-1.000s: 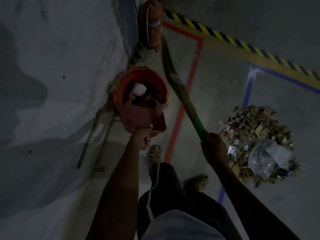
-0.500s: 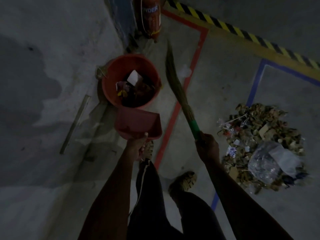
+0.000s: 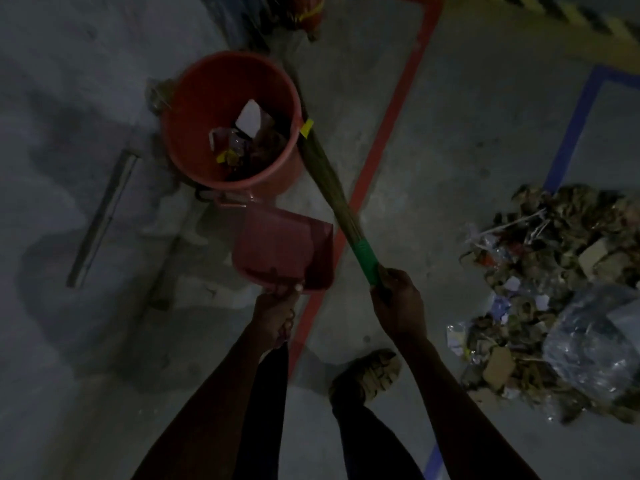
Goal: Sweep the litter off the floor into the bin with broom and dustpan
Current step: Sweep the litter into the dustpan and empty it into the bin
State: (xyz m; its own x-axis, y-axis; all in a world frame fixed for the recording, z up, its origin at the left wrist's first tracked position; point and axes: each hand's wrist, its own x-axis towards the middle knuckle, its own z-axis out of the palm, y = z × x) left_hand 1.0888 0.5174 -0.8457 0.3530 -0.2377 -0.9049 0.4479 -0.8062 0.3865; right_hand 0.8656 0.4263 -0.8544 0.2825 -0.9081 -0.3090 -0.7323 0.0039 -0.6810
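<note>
My left hand [image 3: 277, 308] grips the handle of a red dustpan [image 3: 284, 249], held just in front of the red bin [image 3: 194, 98]. The bin holds paper scraps and wrappers. My right hand [image 3: 398, 303] grips the green handle of a straw broom [image 3: 325, 181], whose bristles point up and away past the bin's right side. A heap of litter [image 3: 554, 289], with cardboard bits, paper and a clear plastic bag, lies on the floor to my right.
A red fire extinguisher [image 3: 301, 12] stands at the wall behind the bin. A wall rises on the left with a metal strip [image 3: 104, 216] on it. Red tape [image 3: 381, 150], blue tape [image 3: 571, 126] and yellow-black hazard tape [image 3: 571, 15] mark the floor. My sandalled foot [image 3: 367, 375] stands near the litter.
The dustpan has come away from the bin's rim and lowered toward me, now level. The view has tilted down, and the broom has swung closer to the bin.
</note>
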